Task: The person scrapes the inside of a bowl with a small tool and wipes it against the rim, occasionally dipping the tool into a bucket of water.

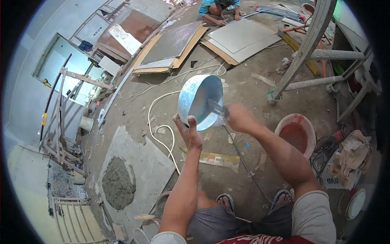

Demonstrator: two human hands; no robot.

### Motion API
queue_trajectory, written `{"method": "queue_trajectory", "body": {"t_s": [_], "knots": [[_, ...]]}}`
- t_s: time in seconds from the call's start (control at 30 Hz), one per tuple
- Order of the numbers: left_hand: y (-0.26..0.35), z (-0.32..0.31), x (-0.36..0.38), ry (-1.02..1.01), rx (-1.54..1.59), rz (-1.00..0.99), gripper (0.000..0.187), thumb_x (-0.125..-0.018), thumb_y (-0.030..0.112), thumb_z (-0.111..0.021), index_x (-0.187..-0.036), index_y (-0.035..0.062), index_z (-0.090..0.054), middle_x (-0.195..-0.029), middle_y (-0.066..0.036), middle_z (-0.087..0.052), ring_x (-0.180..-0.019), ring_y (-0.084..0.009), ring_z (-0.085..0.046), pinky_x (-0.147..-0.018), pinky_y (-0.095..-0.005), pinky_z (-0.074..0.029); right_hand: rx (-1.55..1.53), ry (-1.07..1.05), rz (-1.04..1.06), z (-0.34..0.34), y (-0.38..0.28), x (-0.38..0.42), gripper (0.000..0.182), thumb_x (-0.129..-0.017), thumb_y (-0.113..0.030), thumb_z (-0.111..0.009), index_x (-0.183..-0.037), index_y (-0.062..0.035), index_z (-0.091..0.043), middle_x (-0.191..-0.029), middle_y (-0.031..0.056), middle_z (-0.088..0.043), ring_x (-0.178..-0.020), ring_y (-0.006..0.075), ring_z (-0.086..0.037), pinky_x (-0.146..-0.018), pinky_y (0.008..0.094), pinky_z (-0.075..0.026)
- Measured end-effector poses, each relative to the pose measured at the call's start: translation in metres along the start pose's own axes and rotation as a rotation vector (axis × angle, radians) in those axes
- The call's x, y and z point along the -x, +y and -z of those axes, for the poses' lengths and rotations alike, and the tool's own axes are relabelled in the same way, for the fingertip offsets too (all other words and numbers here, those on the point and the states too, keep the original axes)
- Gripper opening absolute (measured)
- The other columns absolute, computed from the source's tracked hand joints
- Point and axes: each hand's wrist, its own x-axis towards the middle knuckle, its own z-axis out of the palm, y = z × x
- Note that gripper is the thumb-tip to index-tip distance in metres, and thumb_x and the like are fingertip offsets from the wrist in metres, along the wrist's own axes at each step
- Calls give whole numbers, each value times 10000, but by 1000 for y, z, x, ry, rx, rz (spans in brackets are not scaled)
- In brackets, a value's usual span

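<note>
My left hand grips a light blue bowl from below and at its near side. The bowl is tilted, its mouth turned to the right, with greyish residue on the inner wall. My right hand, a little smeared by motion, is closed on a flat metal scraper, which reaches into the bowl; its handle is hidden by the fingers. Below left, a mound of wet grey mortar lies on a flat board.
A bucket with reddish content stands at right, near a wooden trestle. A white hose and a dark cord cross the floor. Large tiles lie ahead, where another person crouches. Scaffolding stands left.
</note>
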Motion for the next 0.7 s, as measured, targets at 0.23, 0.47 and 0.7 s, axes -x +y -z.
{"method": "queue_trajectory", "body": {"t_s": [0.23, 0.47, 0.7], "knots": [[1, -1, 0, -20, 8, 9, 853, -815, 749, -542, -1234, 22, -388, -1121, -83, -432, -1078, -198, -438, -980, -351, -349, -73, -56, 238, -12, 11, -2, 238, -916, -217, -582, -1019, -15, -655, -945, 241, -662, -926, 410, -642, -801, 497, -486], [0, -2, 2, -19, -31, -23, 828, -834, 735, -529, -1229, 19, -399, -1149, -91, -423, -1106, -203, -428, -996, -347, -335, -178, -79, 96, -4, 6, -1, 273, -927, -229, -581, -1030, 12, -656, -912, 245, -659, -856, 407, -646, -755, 472, -485], [-8, 2, 1, -30, 24, 14, 837, -837, 737, -524, -1254, 24, -382, -1156, -91, -422, -1116, -209, -426, -1000, -349, -333, -252, -102, 39, -6, 18, -12, 284, -932, -231, -582, -1038, 21, -661, -832, 228, -659, -772, 344, -661, -725, 446, -495]]}}
